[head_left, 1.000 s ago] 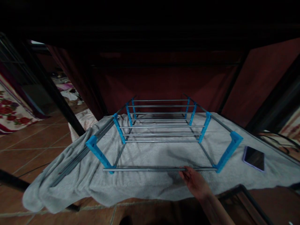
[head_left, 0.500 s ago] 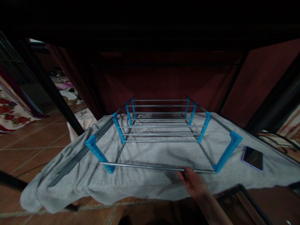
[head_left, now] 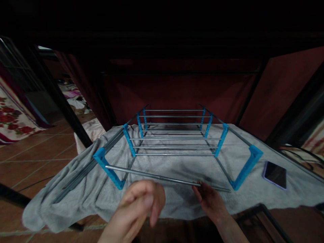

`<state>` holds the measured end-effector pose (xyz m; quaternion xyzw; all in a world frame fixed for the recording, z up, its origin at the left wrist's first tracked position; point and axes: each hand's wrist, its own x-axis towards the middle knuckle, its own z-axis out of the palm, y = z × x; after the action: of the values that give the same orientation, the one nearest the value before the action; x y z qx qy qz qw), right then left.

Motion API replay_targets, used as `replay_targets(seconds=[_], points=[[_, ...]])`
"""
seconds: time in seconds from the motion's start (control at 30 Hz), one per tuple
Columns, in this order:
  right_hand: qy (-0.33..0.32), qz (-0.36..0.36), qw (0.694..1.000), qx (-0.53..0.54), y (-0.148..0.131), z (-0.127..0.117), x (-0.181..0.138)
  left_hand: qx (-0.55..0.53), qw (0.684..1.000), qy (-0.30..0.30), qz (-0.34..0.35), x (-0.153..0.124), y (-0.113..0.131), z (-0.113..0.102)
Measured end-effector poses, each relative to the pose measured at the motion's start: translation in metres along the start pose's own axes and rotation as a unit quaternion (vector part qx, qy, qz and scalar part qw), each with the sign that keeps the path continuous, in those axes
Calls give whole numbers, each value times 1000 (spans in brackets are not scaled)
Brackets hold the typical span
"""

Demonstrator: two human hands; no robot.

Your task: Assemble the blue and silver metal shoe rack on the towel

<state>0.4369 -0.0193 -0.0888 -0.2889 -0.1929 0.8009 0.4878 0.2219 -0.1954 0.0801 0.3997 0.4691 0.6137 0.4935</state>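
Note:
A rack of grey metal rods and blue plastic joints (head_left: 222, 138) lies on a grey towel (head_left: 76, 189). My right hand (head_left: 210, 200) is closed on the front metal rod (head_left: 152, 175), whose left end is lifted free of the blue corner piece (head_left: 108, 168) and tilts up to the left. My left hand (head_left: 140, 206) hovers low in the middle, close to the camera, fingers loosely curled with nothing in them, just below the rod.
A dark phone (head_left: 275, 174) lies on the towel at the right. Several loose grey rods (head_left: 83, 172) rest along the towel's left side. Black frame bars (head_left: 58, 101) cross on the left. Tiled floor (head_left: 30, 152) and a floral cloth (head_left: 12, 118) show beyond.
The rod's left end has come out of the blue corner and risen. My left hand has come into view from below.

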Motion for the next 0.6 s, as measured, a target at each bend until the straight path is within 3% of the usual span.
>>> replay_targets(seconds=[0.07,0.13,0.2,0.3,0.4,0.5,0.6], points=[[26,30,999,19,-3,6,-2,-2,1000,2,-7,34,5,6],[32,52,998,35,-7,14,-5,64,997,5,-48,58,-6,5],[15,62,997,40,-10,23,-9,136,986,32,-91,71,-26,0],[5,69,997,38,-14,32,-12,138,984,27,-114,77,-51,-8],[9,72,997,37,-14,37,-14,75,991,41,-108,77,-60,-6],[3,76,997,34,-13,40,-16,-33,996,72,-45,76,-63,8],[-46,137,989,-10,-11,45,-21,-114,991,71,8,77,-68,27]])
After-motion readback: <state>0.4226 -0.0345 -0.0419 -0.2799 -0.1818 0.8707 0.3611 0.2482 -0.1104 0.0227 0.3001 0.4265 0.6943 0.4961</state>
